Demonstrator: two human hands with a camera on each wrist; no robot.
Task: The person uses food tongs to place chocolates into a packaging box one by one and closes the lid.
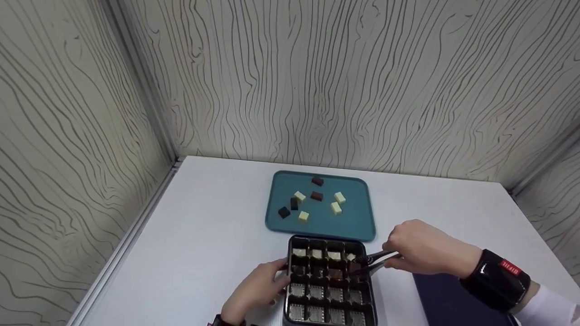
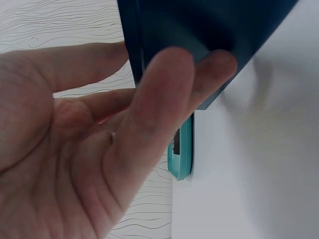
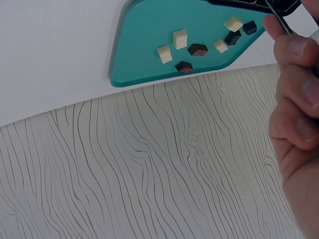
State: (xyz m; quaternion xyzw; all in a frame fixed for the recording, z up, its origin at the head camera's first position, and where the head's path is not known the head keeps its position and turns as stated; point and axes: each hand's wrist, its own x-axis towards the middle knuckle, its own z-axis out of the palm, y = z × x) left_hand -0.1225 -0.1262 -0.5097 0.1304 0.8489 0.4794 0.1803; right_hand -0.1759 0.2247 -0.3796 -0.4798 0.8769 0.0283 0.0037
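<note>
My right hand (image 1: pixel 414 246) holds a pair of slim tongs (image 1: pixel 383 260), their tips inside the right column of a black compartment box (image 1: pixel 372 299). A brown chocolate cube (image 1: pixel 355 267) is at the tips, in the second row from the back; whether it touches the bottom is unclear. My left hand (image 1: pixel 258 287) touches the box's left side with its fingers extended; in the left wrist view the fingers (image 2: pixel 214 74) lie against the dark outer wall. White cubes (image 1: pixel 316 253) fill the back row, and dark brown ones (image 1: pixel 335 274) sit in the second.
Behind the box lies a teal tray (image 1: pixel 358 226) with several white cubes (image 1: pixel 335 208) and dark cubes (image 1: pixel 284 212). A dark blue flat surface (image 1: pixel 453 299) lies at the right front. The two front rows show ridged compartment bottoms (image 1: pixel 316 313). Patterned walls (image 1: pixel 317 90) border the white table (image 1: pixel 204 226).
</note>
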